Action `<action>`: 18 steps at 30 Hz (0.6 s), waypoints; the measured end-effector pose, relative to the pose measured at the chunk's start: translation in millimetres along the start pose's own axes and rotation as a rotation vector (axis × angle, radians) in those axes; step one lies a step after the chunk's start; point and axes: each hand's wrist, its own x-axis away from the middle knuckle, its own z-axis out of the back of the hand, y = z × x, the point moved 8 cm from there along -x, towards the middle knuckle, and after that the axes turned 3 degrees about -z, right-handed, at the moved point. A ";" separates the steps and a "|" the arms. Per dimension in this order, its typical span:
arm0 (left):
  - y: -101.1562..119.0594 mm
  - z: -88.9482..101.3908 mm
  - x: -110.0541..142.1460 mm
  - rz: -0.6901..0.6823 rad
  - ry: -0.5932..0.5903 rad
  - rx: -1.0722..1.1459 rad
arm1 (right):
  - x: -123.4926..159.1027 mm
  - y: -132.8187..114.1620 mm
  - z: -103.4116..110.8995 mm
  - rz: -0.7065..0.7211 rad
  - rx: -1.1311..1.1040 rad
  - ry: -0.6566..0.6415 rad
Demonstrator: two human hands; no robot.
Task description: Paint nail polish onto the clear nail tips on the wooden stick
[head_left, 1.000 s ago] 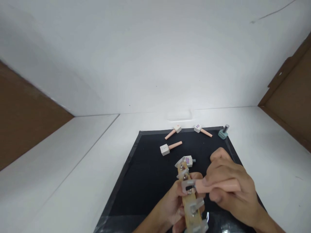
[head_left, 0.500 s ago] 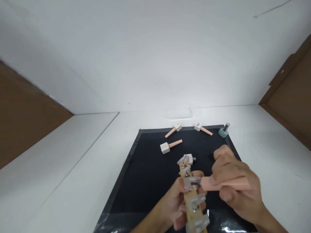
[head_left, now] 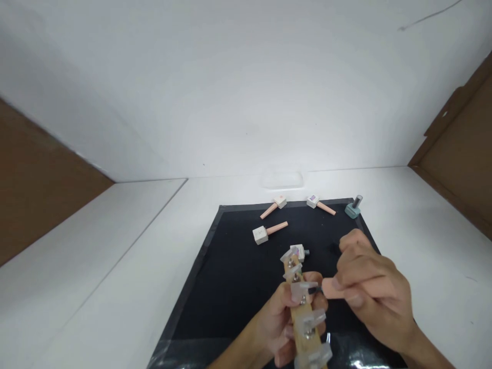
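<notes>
My left hand (head_left: pixel 279 320) is closed around a wooden strip (head_left: pixel 302 312) that carries several clear fake nails on metal clips. It holds the strip upright over the black mat (head_left: pixel 230 277). My right hand (head_left: pixel 374 294) pinches a peach-coloured brush cap (head_left: pixel 334 288), whose dark brush tip touches the third nail (head_left: pixel 303 291) from the top. An open small bottle (head_left: pixel 300 252) lies just behind the strip's top end.
On the mat's far part lie three white-bottled polishes with peach caps (head_left: pixel 269 232) (head_left: pixel 273 206) (head_left: pixel 320 204). A teal bottle with a grey cap (head_left: pixel 353 207) stands at the far right corner. White table and white wall surround the mat; brown panels flank both sides.
My right hand has drawn the brush cap slightly back and forth at the same nail. The strip has shifted a little to the right in my left hand.
</notes>
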 end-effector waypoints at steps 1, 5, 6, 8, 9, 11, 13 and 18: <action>-0.3 -1.8 -0.2 0.001 -0.016 0.060 | 0.0 -0.1 0.4 0.004 -0.001 0.002; -2.4 1.4 -0.8 0.012 0.056 0.155 | -0.2 -0.6 -4.0 0.009 0.005 -0.070; -3.0 0.2 -0.7 0.022 0.045 0.167 | -0.1 -0.6 -3.9 0.007 0.024 -0.068; -3.3 -4.2 -0.3 0.046 -0.008 0.187 | -0.1 -0.7 -1.2 0.006 0.062 -0.023; -2.6 -5.5 0.0 0.050 -0.028 0.187 | -0.2 -1.1 0.2 0.007 0.070 0.001; 0.0 -6.0 0.1 0.038 -0.040 0.175 | -0.4 -2.7 0.1 0.025 0.065 0.011; 1.9 -4.7 -0.2 0.023 -0.027 0.162 | -0.7 -4.2 -2.3 0.042 0.070 -0.014; 1.0 -4.6 -0.3 0.004 -0.072 0.168 | 0.4 -2.4 0.5 0.028 0.078 0.024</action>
